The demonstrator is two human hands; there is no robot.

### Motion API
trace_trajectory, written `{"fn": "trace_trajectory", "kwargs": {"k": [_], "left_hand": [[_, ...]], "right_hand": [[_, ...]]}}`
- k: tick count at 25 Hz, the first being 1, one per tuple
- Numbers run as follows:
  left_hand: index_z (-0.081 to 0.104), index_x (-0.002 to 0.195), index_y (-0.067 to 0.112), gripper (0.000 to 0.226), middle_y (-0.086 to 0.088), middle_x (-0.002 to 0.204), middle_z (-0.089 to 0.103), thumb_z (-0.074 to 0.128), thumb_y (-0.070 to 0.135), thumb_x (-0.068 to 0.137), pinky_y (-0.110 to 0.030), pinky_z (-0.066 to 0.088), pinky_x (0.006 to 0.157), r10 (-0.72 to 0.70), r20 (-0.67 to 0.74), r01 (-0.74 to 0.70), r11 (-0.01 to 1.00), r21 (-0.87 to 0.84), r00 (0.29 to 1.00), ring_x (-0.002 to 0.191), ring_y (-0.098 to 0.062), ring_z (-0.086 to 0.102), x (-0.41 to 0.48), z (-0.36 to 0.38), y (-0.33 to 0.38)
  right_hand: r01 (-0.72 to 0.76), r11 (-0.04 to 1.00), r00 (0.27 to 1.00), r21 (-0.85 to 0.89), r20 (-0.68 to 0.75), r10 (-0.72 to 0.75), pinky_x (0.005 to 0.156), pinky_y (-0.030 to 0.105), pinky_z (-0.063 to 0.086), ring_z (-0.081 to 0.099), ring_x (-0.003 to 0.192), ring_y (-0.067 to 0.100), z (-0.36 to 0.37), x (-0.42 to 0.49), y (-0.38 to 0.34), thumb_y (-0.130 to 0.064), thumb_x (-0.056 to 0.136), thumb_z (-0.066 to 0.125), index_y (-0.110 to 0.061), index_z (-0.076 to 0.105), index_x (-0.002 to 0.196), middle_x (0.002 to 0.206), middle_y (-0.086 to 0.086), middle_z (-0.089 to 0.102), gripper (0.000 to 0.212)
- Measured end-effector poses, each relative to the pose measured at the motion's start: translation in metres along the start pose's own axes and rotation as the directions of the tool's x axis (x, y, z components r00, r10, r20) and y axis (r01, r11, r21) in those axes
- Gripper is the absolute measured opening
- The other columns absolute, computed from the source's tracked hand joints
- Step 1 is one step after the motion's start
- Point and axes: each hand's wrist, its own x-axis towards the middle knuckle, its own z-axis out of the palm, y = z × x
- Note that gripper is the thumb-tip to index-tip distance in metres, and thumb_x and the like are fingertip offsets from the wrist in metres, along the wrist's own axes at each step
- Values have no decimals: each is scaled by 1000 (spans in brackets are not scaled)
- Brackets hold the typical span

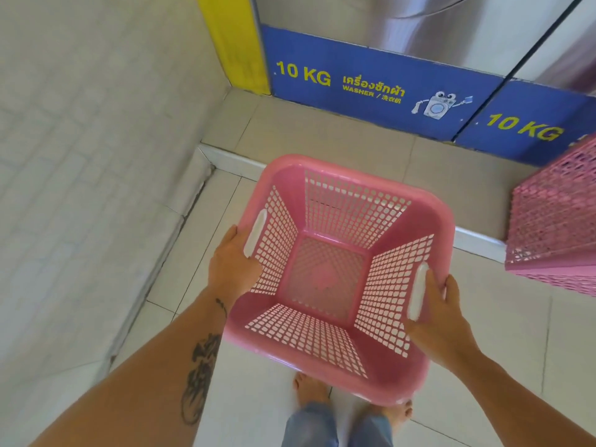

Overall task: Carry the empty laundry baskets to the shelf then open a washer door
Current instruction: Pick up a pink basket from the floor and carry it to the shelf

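I hold an empty pink plastic laundry basket [332, 272] in front of me, above the tiled floor, its open top facing me. My left hand [230, 264] grips the handle slot on its left side. My right hand [443, 312] grips the handle slot on its right side. More pink mesh baskets [558, 221] lie upturned and stacked at the right edge, cut off by the frame. Straight ahead stands a steel washer [387, 27] with a blue "10 KG" base panel [371, 88]; only the lower curve of its door shows at the top.
A tiled wall [96, 156] closes off the left side. A raised tiled step [322, 137] runs along the washers' base. A second washer panel [529, 127] is at the right. My bare feet [309, 390] stand on the floor under the basket.
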Motion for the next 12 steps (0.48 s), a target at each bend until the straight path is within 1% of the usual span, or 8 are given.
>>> {"fn": "trace_trajectory", "kwargs": {"k": [2, 3, 4, 6, 8, 10, 11, 12], "left_hand": [[40, 141, 32, 69, 5, 144, 42, 55, 12, 76, -23, 54, 60, -73, 81, 71, 997, 26, 994, 104, -21, 59, -5, -4, 0], [41, 140, 31, 69, 1, 146, 41, 55, 12, 75, -26, 56, 62, -95, 103, 93, 995, 23, 990, 106, -23, 59, -8, -8, 4], [44, 140, 28, 68, -1, 146, 42, 54, 10, 75, -26, 55, 61, -105, 107, 106, 994, 4, 989, 101, -22, 61, -12, -13, 13], [49, 136, 23, 61, -4, 141, 47, 53, 3, 79, -25, 50, 50, -106, 107, 114, 990, -78, 989, 78, -18, 64, -22, -23, 40], [54, 132, 22, 53, -8, 134, 54, 52, 2, 83, -22, 46, 43, -66, 114, 84, 983, -165, 991, 59, -13, 58, -34, -29, 77], [55, 131, 21, 47, -5, 132, 57, 53, 3, 87, -13, 42, 43, 20, 125, 9, 974, -225, 992, 62, -2, 54, -46, -29, 117], [56, 130, 21, 47, -4, 132, 58, 53, 2, 87, -10, 43, 46, 79, 122, -47, 968, -246, 989, 70, 0, 55, -53, -27, 138], [56, 129, 21, 47, -3, 131, 59, 52, 1, 87, -10, 47, 54, 140, 121, -103, 958, -268, 983, 80, -2, 58, -61, -24, 164]], "right_hand": [[-15, 1000, 998, 9, 64, 14, 79, 40, 51, 53, 119, 33, -13, -5, -3, -32, 75, 67, -40, 0, 150, 156, -7, 8, 101], [0, 999, 996, 37, 84, -4, 90, 44, 50, 46, 129, 31, -22, -7, -4, -33, 72, 67, -42, 6, 149, 156, -6, 14, 98], [17, 998, 995, 68, 93, -23, 95, 45, 48, 42, 133, 28, -33, -9, -5, -33, 69, 66, -43, 13, 148, 154, -4, 22, 95], [44, 994, 995, 97, 80, -52, 97, 36, 43, 41, 134, 23, -58, -18, -9, -26, 74, 65, -39, 25, 146, 152, -2, 30, 84], [51, 990, 997, 132, 42, -57, 98, 29, 37, 40, 134, 19, -83, -28, -6, -26, 81, 66, -31, 30, 147, 151, -5, 31, 75], [45, 978, 999, 203, -6, -45, 109, 35, 35, 37, 137, 17, -109, -36, 0, -29, 83, 66, -26, 32, 147, 154, -7, 28, 72], [55, 972, 998, 229, -34, -48, 112, 39, 35, 37, 137, 17, -122, -39, 6, -28, 84, 65, -26, 34, 147, 155, -6, 29, 70], [69, 962, 996, 266, -69, -52, 111, 40, 36, 38, 136, 17, -139, -43, 15, -28, 85, 65, -26, 36, 146, 153, -5, 31, 67]]}}
